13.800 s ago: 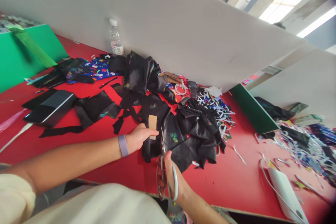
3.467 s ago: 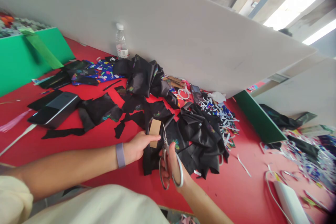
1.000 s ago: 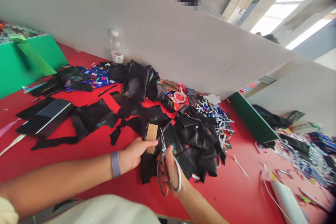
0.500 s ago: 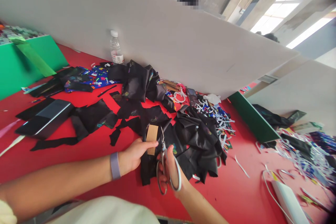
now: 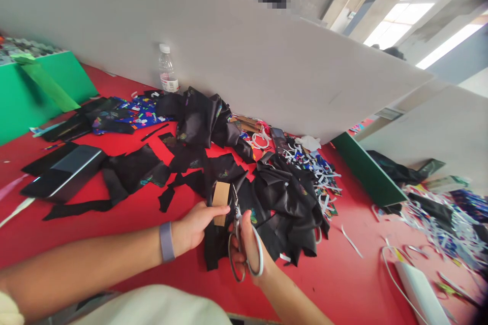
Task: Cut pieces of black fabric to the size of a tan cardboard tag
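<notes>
My left hand [image 5: 196, 223], with a purple wristband, pinches a brown cardboard template [image 5: 221, 195] against a piece of black fabric [image 5: 244, 203] on the red table [image 5: 343, 269]. My right hand [image 5: 249, 246] is closed through the handles of metal scissors [image 5: 241, 241]. Their blades point away from me, along the right edge of the template and into the fabric. A heap of crumpled black fabric [image 5: 290, 198] lies just right of the blades.
More black and printed fabric pieces [image 5: 129, 167] spread left and behind. A dark flat box [image 5: 64, 170] sits at left, a water bottle [image 5: 166, 68] by the grey partition [image 5: 244, 56]. Green boards [image 5: 366, 170] stand at both sides. White scraps [image 5: 430, 213] and a white device [image 5: 417, 289] lie right.
Over several seconds the scissors have worked forward along the template edge. In the last second both hands have stayed almost still.
</notes>
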Tool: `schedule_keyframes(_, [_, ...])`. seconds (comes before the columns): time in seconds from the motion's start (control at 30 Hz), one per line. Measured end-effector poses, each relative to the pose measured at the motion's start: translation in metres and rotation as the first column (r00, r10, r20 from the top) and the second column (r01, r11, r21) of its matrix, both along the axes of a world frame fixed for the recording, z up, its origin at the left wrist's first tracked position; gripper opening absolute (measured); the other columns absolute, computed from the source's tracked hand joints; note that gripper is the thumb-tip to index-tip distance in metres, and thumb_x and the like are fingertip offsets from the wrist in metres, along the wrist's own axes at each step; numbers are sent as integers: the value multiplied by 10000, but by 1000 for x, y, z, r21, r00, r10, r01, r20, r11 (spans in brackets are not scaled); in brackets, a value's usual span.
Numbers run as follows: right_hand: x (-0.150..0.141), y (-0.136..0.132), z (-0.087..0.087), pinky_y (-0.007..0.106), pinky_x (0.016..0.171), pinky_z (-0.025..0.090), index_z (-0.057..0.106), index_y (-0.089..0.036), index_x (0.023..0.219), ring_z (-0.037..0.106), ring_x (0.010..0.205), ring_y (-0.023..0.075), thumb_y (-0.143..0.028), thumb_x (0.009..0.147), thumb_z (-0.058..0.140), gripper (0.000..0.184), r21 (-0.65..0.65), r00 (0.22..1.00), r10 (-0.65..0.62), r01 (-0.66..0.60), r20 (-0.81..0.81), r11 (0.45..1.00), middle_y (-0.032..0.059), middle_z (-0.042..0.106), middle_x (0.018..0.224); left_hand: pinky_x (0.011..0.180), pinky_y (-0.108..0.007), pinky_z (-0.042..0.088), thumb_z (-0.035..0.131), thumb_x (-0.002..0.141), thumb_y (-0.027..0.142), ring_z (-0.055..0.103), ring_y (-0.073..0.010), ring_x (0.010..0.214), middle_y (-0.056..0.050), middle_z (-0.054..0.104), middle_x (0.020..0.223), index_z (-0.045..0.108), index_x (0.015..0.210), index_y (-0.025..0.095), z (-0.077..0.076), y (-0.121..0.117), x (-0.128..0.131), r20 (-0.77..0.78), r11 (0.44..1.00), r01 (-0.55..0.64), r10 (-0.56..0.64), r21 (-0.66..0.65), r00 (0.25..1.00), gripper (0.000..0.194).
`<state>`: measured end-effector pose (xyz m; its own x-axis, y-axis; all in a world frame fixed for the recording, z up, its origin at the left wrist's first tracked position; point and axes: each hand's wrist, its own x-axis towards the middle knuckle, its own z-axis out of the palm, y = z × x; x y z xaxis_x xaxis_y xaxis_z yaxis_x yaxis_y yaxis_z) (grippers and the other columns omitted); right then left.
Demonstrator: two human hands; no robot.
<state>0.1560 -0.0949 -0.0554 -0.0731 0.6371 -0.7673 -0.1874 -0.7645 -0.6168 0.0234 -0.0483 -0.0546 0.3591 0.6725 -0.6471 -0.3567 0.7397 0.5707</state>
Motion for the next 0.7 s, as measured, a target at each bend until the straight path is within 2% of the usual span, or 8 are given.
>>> schedule_keyframes(0.23, [2, 0, -5, 182, 230, 341, 463, -190, 849, 286, 318, 45, -863, 752, 200, 729, 9, 999, 9, -9, -35, 1000, -83, 362, 519, 642, -371, 567, 792, 636, 207, 678, -230, 586, -84, 709, 650, 667, 742, 112, 0, 1, 0, -12, 999, -2, 1, -32, 1000, 189])
schedule_keyframes(0.4, [3, 0, -4, 160, 230, 289, 458, -199, 822, 274, 311, 41, -871, 735, 244, 711, 4, 999, 6, -6, -39, 1000, -83, 363, 504, 654, -360, 567, 801, 627, 214, 683, -228, 605, -90, 717, 667, 681, 744, 109, -4, 0, 0, -2, 1000, -3, 3, -15, 1000, 198])
schedule_keyframes(0.6, [2, 0, -2, 148, 238, 236, 467, -197, 837, 252, 317, 36, -836, 775, 270, 672, 5, 1000, -2, 2, 10, 1000, -83, 358, 518, 667, -391, 574, 778, 665, 209, 687, -241, 615, -104, 721, 681, 686, 743, 106, -4, 0, 1, 15, 1000, 9, -9, -28, 1000, 159])
schedule_keyframes(0.7, [3, 0, -4, 156, 252, 255, 471, -192, 859, 269, 325, 40, -838, 778, 269, 681, 22, 999, 31, -31, -7, 999, -82, 353, 530, 668, -402, 577, 775, 674, 226, 691, -254, 625, -111, 720, 675, 688, 744, 100, -6, 0, -1, 26, 1000, 24, -23, -20, 999, 169])
